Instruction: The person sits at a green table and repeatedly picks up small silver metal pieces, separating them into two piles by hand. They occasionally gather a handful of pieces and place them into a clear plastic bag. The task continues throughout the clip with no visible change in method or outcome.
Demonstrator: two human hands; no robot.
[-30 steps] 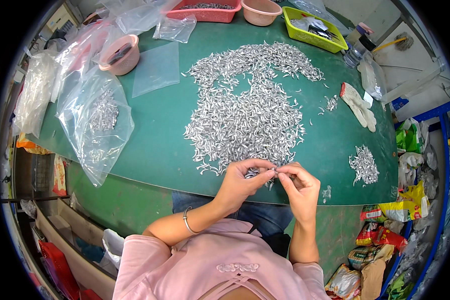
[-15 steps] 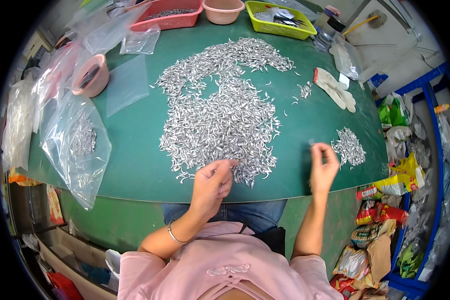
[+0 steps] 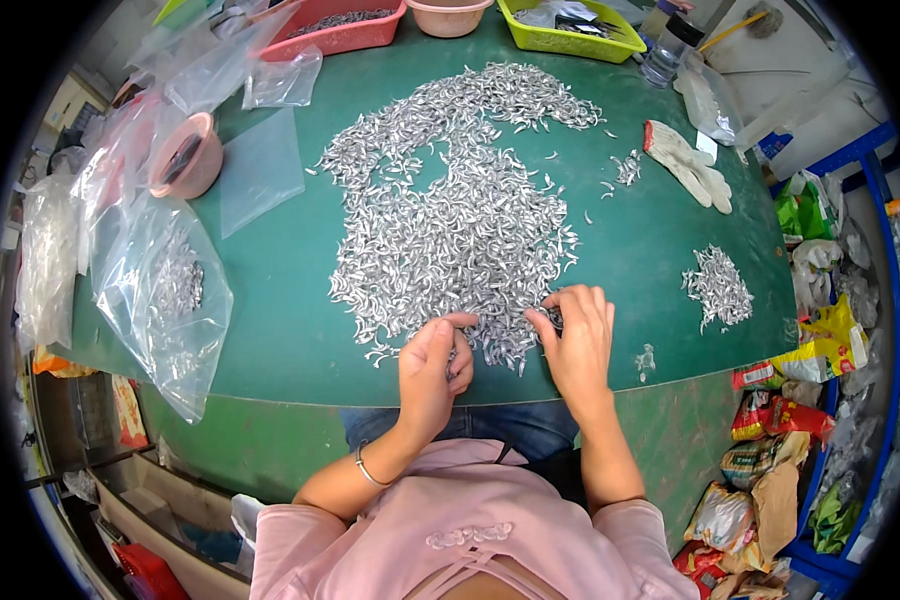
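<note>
A wide heap of small curved silver metal pieces (image 3: 460, 210) covers the middle of the green table (image 3: 280, 320). My left hand (image 3: 430, 368) rests at the heap's near edge with its fingers curled in and its thumb touching the pieces; what lies inside the curl is hidden. My right hand (image 3: 576, 342) lies beside it, fingertips spread down on the pieces at the heap's near right edge. A small separate pile of the same pieces (image 3: 718, 285) sits to the right of my right hand.
Clear plastic bags (image 3: 160, 300), one holding silver pieces, lie at the left with a pink bowl (image 3: 185, 155). A red tray (image 3: 345, 25), a pink basin (image 3: 448, 15) and a yellow-green tray (image 3: 570, 35) line the far edge. White gloves (image 3: 685, 165) lie at the right.
My hands were together pinching a piece, then my right hand swung out toward the small pile on the right. It is back at the big heap now, and my left hand has stayed near the heap's edge.
</note>
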